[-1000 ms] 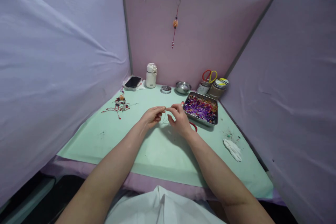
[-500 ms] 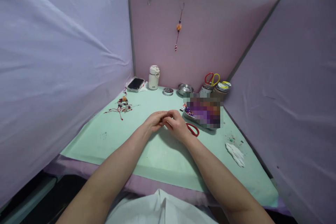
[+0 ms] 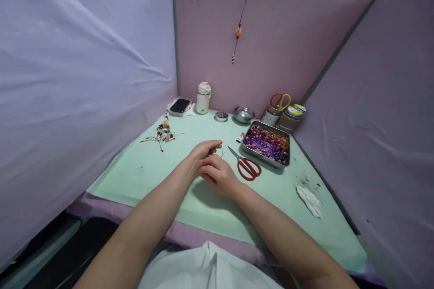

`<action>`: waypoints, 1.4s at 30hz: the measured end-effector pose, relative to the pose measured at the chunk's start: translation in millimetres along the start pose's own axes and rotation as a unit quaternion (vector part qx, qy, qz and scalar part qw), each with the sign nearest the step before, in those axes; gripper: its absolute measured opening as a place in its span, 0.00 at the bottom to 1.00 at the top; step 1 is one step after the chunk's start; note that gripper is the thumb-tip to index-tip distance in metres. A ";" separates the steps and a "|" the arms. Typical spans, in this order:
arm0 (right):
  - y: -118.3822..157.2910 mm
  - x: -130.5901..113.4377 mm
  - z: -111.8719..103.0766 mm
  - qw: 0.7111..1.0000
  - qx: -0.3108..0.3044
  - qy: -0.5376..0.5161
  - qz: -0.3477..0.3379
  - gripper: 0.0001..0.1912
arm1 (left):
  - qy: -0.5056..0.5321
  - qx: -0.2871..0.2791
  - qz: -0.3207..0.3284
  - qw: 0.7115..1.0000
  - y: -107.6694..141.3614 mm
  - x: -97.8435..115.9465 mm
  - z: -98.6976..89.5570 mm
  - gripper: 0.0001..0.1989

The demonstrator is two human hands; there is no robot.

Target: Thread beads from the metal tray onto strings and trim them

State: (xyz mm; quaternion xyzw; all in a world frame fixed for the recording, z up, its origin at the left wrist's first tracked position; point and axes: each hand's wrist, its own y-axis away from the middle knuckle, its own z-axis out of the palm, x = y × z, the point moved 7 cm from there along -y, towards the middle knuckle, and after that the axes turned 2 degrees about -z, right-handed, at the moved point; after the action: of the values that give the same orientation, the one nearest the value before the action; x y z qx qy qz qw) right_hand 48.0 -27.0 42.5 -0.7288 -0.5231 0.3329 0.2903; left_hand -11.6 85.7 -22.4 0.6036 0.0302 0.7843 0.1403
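My left hand (image 3: 203, 150) is closed in a pinch over the pale green table, with a thin cord (image 3: 222, 149) coming from its fingertips. Just below and touching it is my right hand (image 3: 219, 174), its fingers curled; what they hold, if anything, is hidden. Red-handled scissors (image 3: 248, 168) lie to the right of my hands, blades pointing up and left. Behind them a metal tray (image 3: 264, 158) holds many purple, red and orange beads. A small cluster of beaded red cords (image 3: 164, 133) lies at the left.
Along the back stand a phone (image 3: 181, 105), a white bottle (image 3: 203, 98), a small round tin (image 3: 221, 116), a metal bowl (image 3: 243, 115) and jars (image 3: 290, 118) with scissors. A white glove (image 3: 309, 201) lies at the right. A beaded cord (image 3: 238, 33) hangs on the back panel.
My right hand has moved down and left along my left hand, whose fingertips now show with the cord. The scissors are now fully visible. The whole view has shifted slightly.
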 end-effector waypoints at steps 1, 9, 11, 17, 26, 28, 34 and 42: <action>-0.5 -0.7 -0.5 1.000 0.003 -0.008 -0.003 0.07 | -0.001 0.003 0.000 1.000 1.2 0.6 0.2 0.18; -4.3 2.8 -5.3 0.991 0.036 -0.105 0.079 0.04 | -0.012 0.032 0.018 0.999 8.8 7.9 -0.4 0.18; 1.5 20.3 -10.8 0.970 0.089 -0.127 0.190 0.04 | -0.018 0.053 0.041 0.998 9.3 11.8 -2.3 0.17; 26.1 65.3 -17.9 0.872 0.175 -0.192 0.414 0.09 | -0.063 0.107 0.134 0.983 14.6 25.3 -2.6 0.11; 37.8 87.1 -16.0 0.817 0.194 -0.263 0.475 0.10 | -0.075 0.083 0.183 0.977 15.5 29.7 2.5 0.09; 38.8 89.1 -14.2 0.810 0.191 -0.283 0.477 0.09 | -0.080 0.082 0.187 0.976 15.0 29.5 2.7 0.09; 42.1 93.8 -5.8 0.769 0.181 -0.362 0.494 0.10 | -0.093 0.074 0.199 0.973 14.2 29.0 3.9 0.10; 45.5 98.7 -2.9 0.711 0.194 -0.418 0.531 0.12 | -0.115 0.069 0.209 0.969 16.8 30.9 5.8 0.10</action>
State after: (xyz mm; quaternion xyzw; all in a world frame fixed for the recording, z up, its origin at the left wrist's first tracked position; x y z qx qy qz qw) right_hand 99.0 54.2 -8.8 -0.6005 -0.0422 0.7971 -0.0477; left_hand -16.3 76.8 11.8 0.6905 -0.0589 0.7178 -0.0664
